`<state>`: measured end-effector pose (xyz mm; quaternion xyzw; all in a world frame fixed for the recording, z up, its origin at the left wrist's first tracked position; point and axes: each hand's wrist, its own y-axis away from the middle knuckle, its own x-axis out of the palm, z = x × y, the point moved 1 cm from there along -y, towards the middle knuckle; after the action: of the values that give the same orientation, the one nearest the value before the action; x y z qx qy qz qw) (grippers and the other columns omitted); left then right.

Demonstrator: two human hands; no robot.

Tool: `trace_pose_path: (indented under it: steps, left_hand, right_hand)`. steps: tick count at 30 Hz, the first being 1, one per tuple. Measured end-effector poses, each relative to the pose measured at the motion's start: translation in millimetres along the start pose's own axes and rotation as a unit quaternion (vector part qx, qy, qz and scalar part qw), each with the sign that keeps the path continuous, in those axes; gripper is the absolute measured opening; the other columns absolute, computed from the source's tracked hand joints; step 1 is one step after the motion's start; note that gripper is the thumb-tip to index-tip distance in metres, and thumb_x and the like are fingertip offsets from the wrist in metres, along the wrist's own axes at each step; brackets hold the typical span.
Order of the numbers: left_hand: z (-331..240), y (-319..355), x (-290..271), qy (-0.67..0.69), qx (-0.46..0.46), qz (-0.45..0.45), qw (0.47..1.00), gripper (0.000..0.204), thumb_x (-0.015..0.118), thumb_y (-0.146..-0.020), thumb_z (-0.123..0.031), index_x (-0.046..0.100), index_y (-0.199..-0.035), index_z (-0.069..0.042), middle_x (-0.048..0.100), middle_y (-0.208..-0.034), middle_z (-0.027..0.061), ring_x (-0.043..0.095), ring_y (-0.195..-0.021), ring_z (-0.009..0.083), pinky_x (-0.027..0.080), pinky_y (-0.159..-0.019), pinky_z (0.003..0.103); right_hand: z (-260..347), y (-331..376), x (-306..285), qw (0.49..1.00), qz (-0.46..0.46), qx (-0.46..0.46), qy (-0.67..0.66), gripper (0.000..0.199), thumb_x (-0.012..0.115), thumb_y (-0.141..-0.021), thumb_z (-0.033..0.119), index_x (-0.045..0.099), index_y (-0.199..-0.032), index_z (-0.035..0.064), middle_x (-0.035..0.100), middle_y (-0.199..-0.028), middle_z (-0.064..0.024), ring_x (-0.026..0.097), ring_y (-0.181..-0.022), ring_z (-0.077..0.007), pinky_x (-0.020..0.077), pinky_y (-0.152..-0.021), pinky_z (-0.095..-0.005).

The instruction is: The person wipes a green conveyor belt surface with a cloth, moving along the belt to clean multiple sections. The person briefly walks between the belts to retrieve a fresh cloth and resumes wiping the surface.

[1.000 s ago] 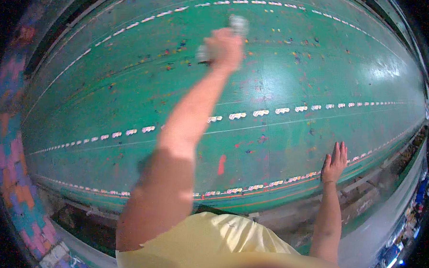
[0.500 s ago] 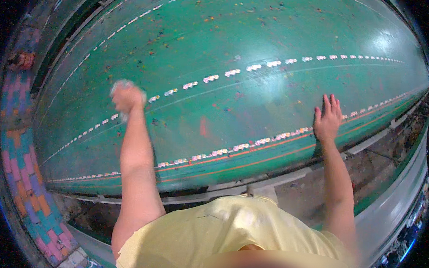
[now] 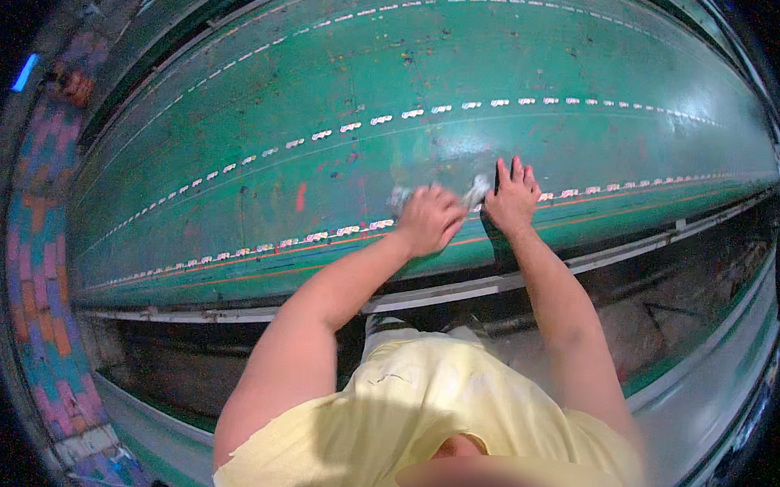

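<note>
I see a long green table (image 3: 520, 66), worn and speckled with paint, with rows of white dashes running its length. Along the table's near edge lies a pale metal rail (image 3: 440, 295). Left of the table, a floor of pink, orange and teal tiles (image 3: 37, 254) curves away.

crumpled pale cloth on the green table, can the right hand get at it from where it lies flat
Probably yes. The right hand lies flat on the worn green table, right beside the crumpled pale cloth; only the left hand, pressed on the cloth, covers most of it.
</note>
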<state>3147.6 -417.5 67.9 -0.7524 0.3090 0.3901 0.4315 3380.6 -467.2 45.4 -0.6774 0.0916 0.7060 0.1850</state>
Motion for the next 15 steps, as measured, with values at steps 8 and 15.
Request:
trace_pose_path:
  steps: [8,15]
  left_hand:
    - [74,177,-107,-0.241,-0.351,-0.054,0.903,0.026,0.08,-0.098,-0.039,0.081,-0.117,-0.021,0.069,-0.127,0.0101,0.064,-0.123,0.0347,0.05,-0.099,0.056]
    - [140,122,-103,-0.333,-0.615,-0.091,0.709,0.03,0.07,-0.104,-0.04,0.077,-0.125,-0.02,0.066,-0.136,0.0106,0.06,-0.131,0.0357,0.05,-0.102,0.059]
  right_hand:
    - [-181,-88,-25,0.998,0.03,0.001,-0.062,0.062,0.077,-0.097,0.047,0.067,-0.153,0.0219,0.06,-0.163,-0.0177,0.054,-0.15,-0.0428,0.0412,-0.123,-0.0608]
    - [-258,-89,18,0.987,0.004,0.136,0.089,0.071,0.05,-0.115,0.056,0.04,-0.176,0.0218,0.034,-0.183,-0.0172,0.033,-0.166,-0.0457,0.0296,-0.131,-0.0631]
